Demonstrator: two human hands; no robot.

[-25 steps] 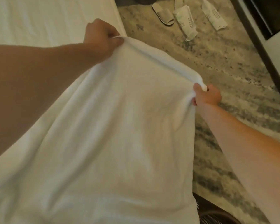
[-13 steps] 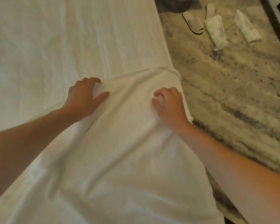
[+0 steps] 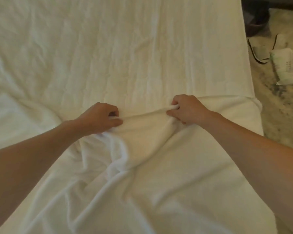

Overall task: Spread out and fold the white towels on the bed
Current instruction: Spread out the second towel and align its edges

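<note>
1. Two hands are on the towel (image 3: 142,149). The left hand (image 3: 100,118) has its fingers curled, with thumb and fingers pinching the far hem. The right hand (image 3: 186,109) is curled just as tight, with the hem bunched under its fingers. Neither hand is slack.
2. The towel lies on the near part of the bed (image 3: 108,48), and its right part reaches the bed's right edge, above the floor (image 3: 277,107). The hem between the hands is raised and taut. The cloth below it is rumpled, with deep ridges running toward the person.
3. The step in hand looks like spreading, not folding yet.
4. The hands sit close together at mid-hem, so the corners probably stay slack. Better to slide each grip outward along the hem to its corner before pulling.
5. The pull should go away from the body, evenly on both sides and low over the sheet. Uneven tension would likely skew the ridges rather than clear them.
6. Risk: white on white, so a pinch could catch the sheet too. The view does not show whether it has.
7. The right overhang needs watching, since it could drag the towel off toward the slipper (image 3: 259,51).
</note>
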